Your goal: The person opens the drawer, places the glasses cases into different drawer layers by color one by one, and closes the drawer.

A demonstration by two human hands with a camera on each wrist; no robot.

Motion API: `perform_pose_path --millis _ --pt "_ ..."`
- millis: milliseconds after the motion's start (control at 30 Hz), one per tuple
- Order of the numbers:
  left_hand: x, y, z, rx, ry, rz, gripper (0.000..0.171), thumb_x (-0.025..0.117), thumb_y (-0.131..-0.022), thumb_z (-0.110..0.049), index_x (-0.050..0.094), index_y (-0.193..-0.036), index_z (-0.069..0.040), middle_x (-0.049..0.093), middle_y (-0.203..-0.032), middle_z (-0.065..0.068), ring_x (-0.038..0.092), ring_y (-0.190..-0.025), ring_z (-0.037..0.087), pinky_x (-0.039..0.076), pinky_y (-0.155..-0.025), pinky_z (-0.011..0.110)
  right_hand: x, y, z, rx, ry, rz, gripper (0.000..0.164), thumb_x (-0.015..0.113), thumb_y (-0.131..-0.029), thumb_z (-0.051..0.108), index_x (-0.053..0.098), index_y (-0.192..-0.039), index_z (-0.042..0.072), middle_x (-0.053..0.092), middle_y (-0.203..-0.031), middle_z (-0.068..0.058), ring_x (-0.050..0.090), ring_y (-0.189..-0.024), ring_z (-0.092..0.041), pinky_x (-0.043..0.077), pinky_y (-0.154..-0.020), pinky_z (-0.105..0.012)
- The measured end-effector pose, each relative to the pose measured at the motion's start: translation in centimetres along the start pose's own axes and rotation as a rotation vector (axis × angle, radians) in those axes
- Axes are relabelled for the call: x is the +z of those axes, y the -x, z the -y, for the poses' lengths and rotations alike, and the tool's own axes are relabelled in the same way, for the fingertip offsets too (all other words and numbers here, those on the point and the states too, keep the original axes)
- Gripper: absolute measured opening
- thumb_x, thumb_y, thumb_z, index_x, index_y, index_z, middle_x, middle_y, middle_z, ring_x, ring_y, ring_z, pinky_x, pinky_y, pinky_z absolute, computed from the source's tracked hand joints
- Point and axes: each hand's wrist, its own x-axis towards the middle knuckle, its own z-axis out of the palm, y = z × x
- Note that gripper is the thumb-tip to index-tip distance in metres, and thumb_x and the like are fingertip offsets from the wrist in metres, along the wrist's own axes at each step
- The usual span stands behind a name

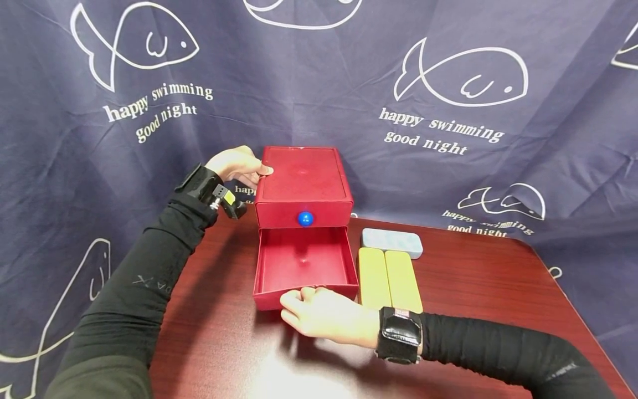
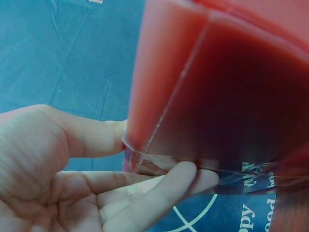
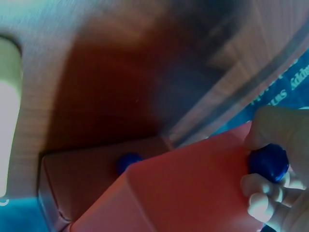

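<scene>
A red two-drawer box (image 1: 304, 177) stands on the table, its lower drawer (image 1: 304, 257) pulled out with bare floor visible. The upper drawer is closed and bears a blue knob (image 1: 305, 219). At the box's rear left corner, my left hand (image 1: 239, 165) rests its thumb on the top edge. In the left wrist view, that hand's fingers (image 2: 169, 193) lie fairly straight along the side wall. My right hand (image 1: 324, 316) is at the lower drawer's front. The right wrist view shows it pinching that drawer's blue knob (image 3: 268, 162), which the head view hides.
Right of the box, two yellow blocks (image 1: 389, 277) lie side by side. A light blue block (image 1: 392, 241) lies crosswise behind them. Behind the brown table (image 1: 473, 288) hangs a dark blue curtain (image 1: 309, 83) with white fish drawings.
</scene>
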Motion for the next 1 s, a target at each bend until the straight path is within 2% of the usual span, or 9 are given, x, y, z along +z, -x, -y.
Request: perform_pose_path --millis 233,400,533,700,833,1000 --pt "0.1 0.0 0.0 -0.004 0.016 0.012 0.03 0.058 -0.09 -0.015 0.051 -0.106 0.009 0.064 -0.084 0.012 0.066 -0.075 0.02 0.051 -0.084 0.04 -0.9 0.4 1.4 -0.006 0.046 -0.031 0.028 0.033 -0.082 0.0 0.056 -0.086 0.014 0.048 -0.091 -0.002 0.048 -0.062 -0.013 0.043 -0.046 -0.021" --pt "0.1 0.2 -0.1 0.001 -0.022 -0.013 0.034 0.059 -0.089 -0.017 0.051 -0.108 0.01 0.062 -0.091 0.016 0.066 -0.078 0.02 0.052 -0.083 0.039 -1.3 0.7 2.1 -0.018 0.108 -0.047 0.038 0.022 -0.083 -0.003 0.056 -0.087 0.014 0.049 -0.091 -0.004 0.047 -0.06 -0.013 0.043 -0.044 -0.021" --pt "0.1 0.2 -0.1 0.002 -0.045 -0.016 0.038 0.06 -0.089 -0.018 0.05 -0.112 0.011 0.061 -0.097 0.018 0.065 -0.08 0.02 0.052 -0.082 0.037 -2.6 0.8 2.3 -0.035 0.163 -0.069 0.037 0.022 -0.083 -0.004 0.056 -0.085 0.013 0.047 -0.088 -0.003 0.044 -0.057 -0.012 0.039 -0.041 -0.017" --pt "0.1 0.2 -0.2 0.004 -0.044 -0.015 0.038 0.059 -0.089 -0.017 0.051 -0.113 0.011 0.061 -0.094 0.016 0.065 -0.078 0.019 0.051 -0.084 0.039 -3.8 0.8 2.2 -0.061 0.205 -0.078 0.032 0.028 -0.084 -0.003 0.055 -0.084 0.013 0.047 -0.086 -0.002 0.042 -0.055 -0.01 0.035 -0.042 -0.014" --pt "0.0 0.2 -0.2 0.008 -0.042 -0.013 0.038 0.059 -0.089 -0.017 0.051 -0.112 0.011 0.061 -0.094 0.015 0.065 -0.078 0.019 0.052 -0.082 0.037 -3.2 1.1 2.4 -0.068 0.199 -0.052 0.033 0.027 -0.087 -0.002 0.056 -0.086 0.013 0.048 -0.088 -0.002 0.044 -0.058 -0.01 0.037 -0.045 -0.014" --pt "0.0 0.0 -0.1 -0.004 -0.039 -0.003 0.038 0.058 -0.089 -0.018 0.05 -0.114 0.01 0.06 -0.099 0.016 0.065 -0.081 0.02 0.05 -0.087 0.04 -1.5 1.7 3.1 -0.05 0.137 0.005 0.028 0.03 -0.089 0.004 0.056 -0.093 0.013 0.048 -0.094 -0.004 0.047 -0.065 -0.012 0.042 -0.048 -0.017"
